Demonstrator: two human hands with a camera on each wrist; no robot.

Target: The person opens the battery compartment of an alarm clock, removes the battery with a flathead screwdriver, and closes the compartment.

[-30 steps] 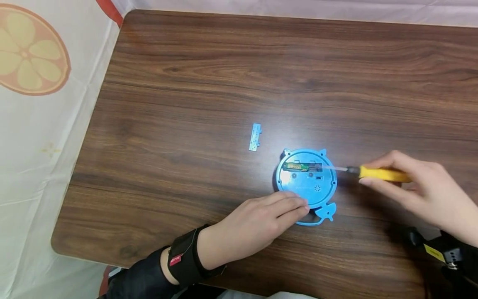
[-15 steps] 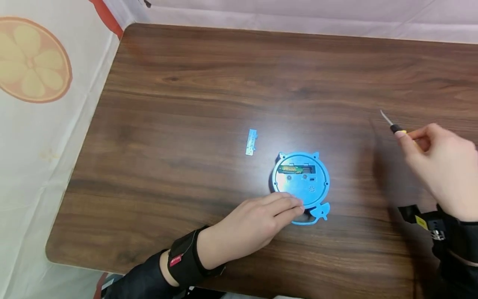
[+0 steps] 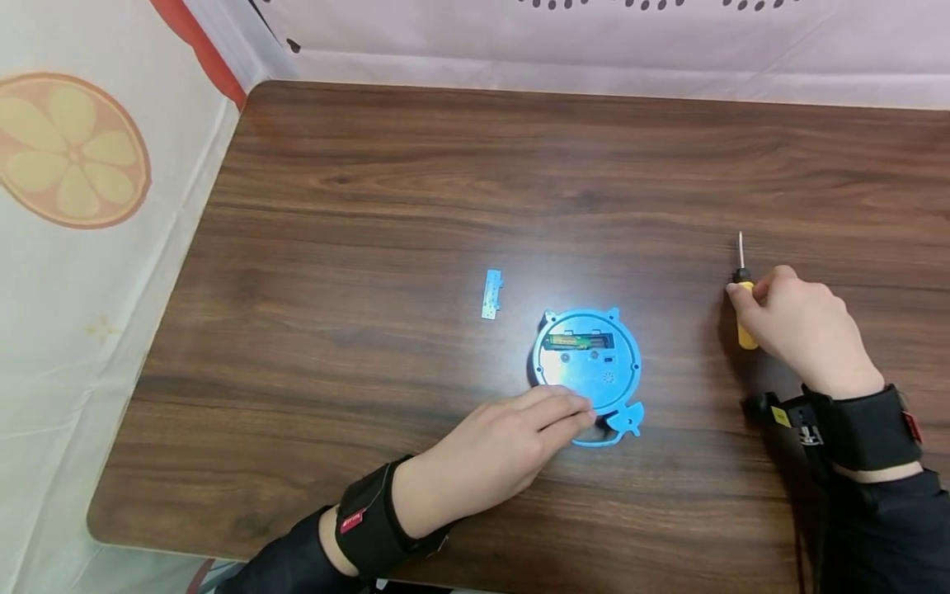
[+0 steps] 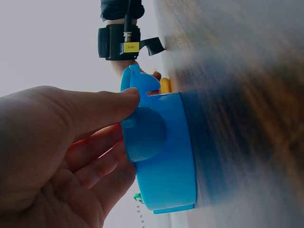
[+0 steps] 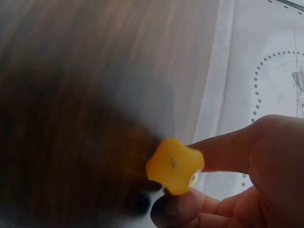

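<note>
A round blue clock-like toy lies face down on the wooden table, its battery slot open with a green battery inside. My left hand rests on the toy's near edge; in the left wrist view its fingertips touch the blue toy. My right hand grips a yellow-handled screwdriver low over the table to the right of the toy, tip pointing away. In the right wrist view the yellow handle's end sits between my fingers.
A small blue battery cover lies on the table left of the toy. A white cloth with an orange-slice print hangs along the left edge. A pale curtain runs behind the table's far edge.
My right hand drew the screwdriver out of the battery slot, swung it away to the right and lowered it toward the table. The left hand stayed on the toy.
</note>
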